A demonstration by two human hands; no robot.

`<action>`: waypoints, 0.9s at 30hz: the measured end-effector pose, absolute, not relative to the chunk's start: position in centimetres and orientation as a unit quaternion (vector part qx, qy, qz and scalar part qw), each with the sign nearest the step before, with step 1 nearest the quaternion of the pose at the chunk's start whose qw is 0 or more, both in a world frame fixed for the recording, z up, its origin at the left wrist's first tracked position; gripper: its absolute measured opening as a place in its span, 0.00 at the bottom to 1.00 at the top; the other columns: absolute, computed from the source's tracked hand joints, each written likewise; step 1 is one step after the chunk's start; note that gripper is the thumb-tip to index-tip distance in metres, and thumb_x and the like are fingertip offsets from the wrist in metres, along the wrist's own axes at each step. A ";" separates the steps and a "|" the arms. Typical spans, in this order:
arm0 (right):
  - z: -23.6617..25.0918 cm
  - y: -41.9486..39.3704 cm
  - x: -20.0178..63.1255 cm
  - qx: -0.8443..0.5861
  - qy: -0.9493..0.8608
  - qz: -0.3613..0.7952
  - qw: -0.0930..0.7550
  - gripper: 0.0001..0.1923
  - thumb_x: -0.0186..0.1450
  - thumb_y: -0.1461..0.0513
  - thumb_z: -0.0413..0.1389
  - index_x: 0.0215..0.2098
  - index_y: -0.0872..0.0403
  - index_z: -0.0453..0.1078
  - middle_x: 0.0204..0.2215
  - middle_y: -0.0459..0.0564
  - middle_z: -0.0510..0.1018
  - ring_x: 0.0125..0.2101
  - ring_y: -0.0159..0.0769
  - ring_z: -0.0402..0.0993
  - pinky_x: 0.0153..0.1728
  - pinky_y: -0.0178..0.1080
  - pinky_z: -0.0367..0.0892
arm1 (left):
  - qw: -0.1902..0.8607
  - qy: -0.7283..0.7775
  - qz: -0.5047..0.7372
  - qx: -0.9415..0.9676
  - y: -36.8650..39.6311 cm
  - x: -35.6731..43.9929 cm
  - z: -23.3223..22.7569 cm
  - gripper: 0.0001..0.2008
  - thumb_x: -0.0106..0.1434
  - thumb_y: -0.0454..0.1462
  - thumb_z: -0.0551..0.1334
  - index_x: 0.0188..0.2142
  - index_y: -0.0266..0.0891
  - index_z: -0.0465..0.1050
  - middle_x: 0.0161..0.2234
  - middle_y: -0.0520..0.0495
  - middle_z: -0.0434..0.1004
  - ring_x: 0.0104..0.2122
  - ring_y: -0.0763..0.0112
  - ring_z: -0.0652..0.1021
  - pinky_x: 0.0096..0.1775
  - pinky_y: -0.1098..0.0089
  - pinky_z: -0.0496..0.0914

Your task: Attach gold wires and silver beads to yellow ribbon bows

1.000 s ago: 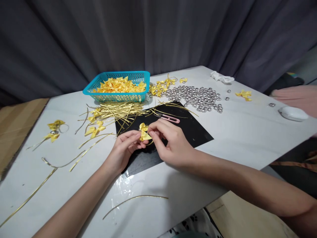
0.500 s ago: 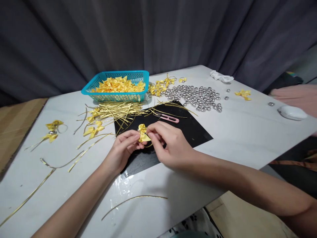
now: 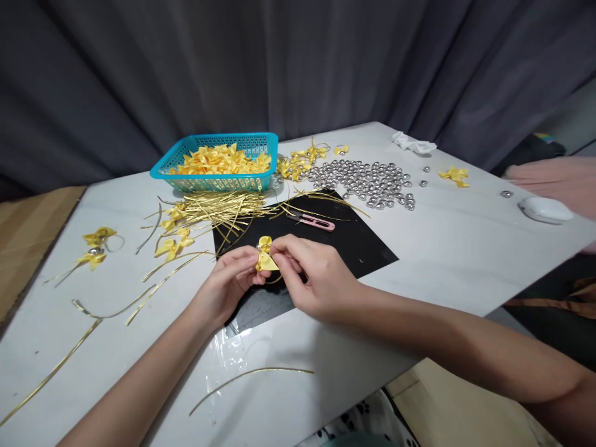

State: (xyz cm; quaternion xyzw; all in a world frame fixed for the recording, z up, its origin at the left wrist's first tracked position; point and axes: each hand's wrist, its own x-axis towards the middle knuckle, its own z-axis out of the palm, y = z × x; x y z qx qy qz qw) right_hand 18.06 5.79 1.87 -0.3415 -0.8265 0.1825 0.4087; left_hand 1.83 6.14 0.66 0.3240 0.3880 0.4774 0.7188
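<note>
A small yellow ribbon bow [image 3: 265,254] is pinched between both hands above a black mat [image 3: 358,239]. My left hand [image 3: 226,284] grips its left side with thumb and fingers. My right hand [image 3: 313,273] holds its right side, fingertips closed on the bow and on a thin gold wire that loops below it. Both hands rest low over the mat's near left part.
A teal basket [image 3: 218,182] full of yellow bows stands at the back. Gold wire strips [image 3: 218,208] lie before it, pink snips [image 3: 313,221] on the mat, silver bells [image 3: 367,179] behind. Loose bows [image 3: 95,245] sit left, a white mouse [image 3: 544,210] right.
Both hands with the bow have drifted slightly left and toward me. My right fingers have closed tighter on the bow's right side.
</note>
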 end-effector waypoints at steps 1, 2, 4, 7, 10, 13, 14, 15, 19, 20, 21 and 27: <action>1.9 5.8 18.1 -0.338 -0.828 0.174 0.412 0.06 0.65 0.69 0.45 0.35 0.57 0.63 0.23 0.46 0.69 0.22 0.28 0.63 0.25 0.32 0.58 | 0.721 0.386 0.475 0.326 6.1 1.8 0.6 0.07 0.44 0.35 0.71 0.23 0.35 0.77 0.20 0.51 0.75 0.20 0.78 0.74 0.24 0.81 0.69; 1.9 5.8 18.1 -0.332 -0.830 0.166 0.417 0.06 0.64 0.69 0.45 0.35 0.57 0.63 0.23 0.45 0.68 0.22 0.27 0.62 0.25 0.31 0.58 | 0.723 0.383 0.472 0.329 6.1 1.8 0.6 0.07 0.44 0.36 0.71 0.23 0.35 0.77 0.20 0.51 0.75 0.20 0.78 0.74 0.24 0.81 0.69; 1.8 5.8 18.1 -0.321 -0.830 0.150 0.430 0.06 0.64 0.70 0.46 0.34 0.58 0.64 0.22 0.45 0.68 0.21 0.27 0.61 0.24 0.31 0.57 | 0.725 0.378 0.469 0.333 6.1 1.7 0.6 0.07 0.44 0.36 0.71 0.23 0.35 0.77 0.19 0.51 0.75 0.20 0.78 0.74 0.24 0.81 0.69; 1.8 5.8 18.1 -0.317 -0.830 0.144 0.436 0.06 0.63 0.71 0.46 0.33 0.59 0.64 0.22 0.45 0.68 0.21 0.26 0.61 0.24 0.30 0.57 | 0.727 0.376 0.470 0.332 6.1 1.7 0.7 0.08 0.43 0.36 0.72 0.22 0.34 0.76 0.19 0.51 0.75 0.20 0.79 0.74 0.23 0.82 0.69; 1.7 5.7 18.0 -0.322 -0.830 0.152 0.430 0.06 0.63 0.71 0.46 0.34 0.59 0.64 0.22 0.45 0.68 0.21 0.26 0.62 0.23 0.29 0.56 | 0.726 0.377 0.470 0.332 6.1 1.7 0.7 0.09 0.42 0.36 0.72 0.21 0.34 0.76 0.19 0.51 0.75 0.20 0.79 0.74 0.23 0.83 0.69; 1.5 5.6 17.8 -0.334 -0.825 0.163 0.425 0.05 0.64 0.70 0.46 0.34 0.60 0.63 0.21 0.43 0.66 0.19 0.25 0.60 0.22 0.29 0.55 | 0.721 0.381 0.473 0.334 6.1 1.8 0.7 0.08 0.42 0.36 0.72 0.21 0.34 0.76 0.19 0.51 0.75 0.19 0.80 0.74 0.23 0.83 0.69; 1.5 5.6 17.8 -0.338 -0.823 0.167 0.425 0.05 0.64 0.70 0.46 0.34 0.59 0.63 0.20 0.42 0.65 0.18 0.24 0.58 0.21 0.29 0.54 | 0.719 0.382 0.474 0.335 6.1 1.8 0.7 0.08 0.42 0.36 0.72 0.21 0.34 0.76 0.19 0.51 0.75 0.19 0.80 0.73 0.23 0.83 0.69; 1.4 5.5 17.7 -0.342 -0.821 0.171 0.425 0.05 0.64 0.70 0.46 0.34 0.59 0.62 0.19 0.41 0.64 0.17 0.24 0.57 0.21 0.29 0.54 | 0.717 0.383 0.474 0.338 6.1 1.8 0.6 0.08 0.42 0.36 0.72 0.21 0.34 0.76 0.18 0.51 0.75 0.19 0.80 0.73 0.23 0.82 0.68; 1.1 5.3 17.5 -0.347 -0.816 0.185 0.423 0.04 0.64 0.69 0.45 0.34 0.57 0.60 0.18 0.40 0.63 0.16 0.23 0.55 0.20 0.28 0.53 | 0.714 0.386 0.469 0.348 6.1 1.7 0.4 0.08 0.43 0.36 0.71 0.21 0.34 0.76 0.18 0.51 0.75 0.18 0.81 0.72 0.22 0.83 0.68; 1.0 5.3 17.5 -0.347 -0.816 0.186 0.424 0.04 0.64 0.69 0.45 0.34 0.57 0.60 0.18 0.40 0.64 0.16 0.23 0.54 0.20 0.28 0.53 | 0.714 0.387 0.468 0.349 6.1 1.6 0.4 0.08 0.43 0.36 0.71 0.21 0.34 0.75 0.18 0.51 0.75 0.18 0.81 0.72 0.22 0.83 0.68; 0.9 5.3 17.5 -0.347 -0.815 0.186 0.426 0.04 0.64 0.69 0.45 0.35 0.57 0.60 0.18 0.40 0.64 0.15 0.23 0.55 0.20 0.28 0.53 | 0.714 0.388 0.467 0.349 6.1 1.6 0.3 0.08 0.43 0.36 0.71 0.20 0.34 0.75 0.18 0.51 0.75 0.18 0.81 0.72 0.22 0.83 0.68; 0.5 5.7 17.6 -0.318 -0.819 0.174 0.446 0.05 0.64 0.70 0.45 0.36 0.57 0.61 0.22 0.43 0.70 0.19 0.24 0.62 0.24 0.28 0.58 | 0.713 0.392 0.461 0.355 6.2 1.7 0.4 0.08 0.43 0.36 0.71 0.20 0.34 0.75 0.16 0.51 0.74 0.17 0.81 0.71 0.21 0.84 0.67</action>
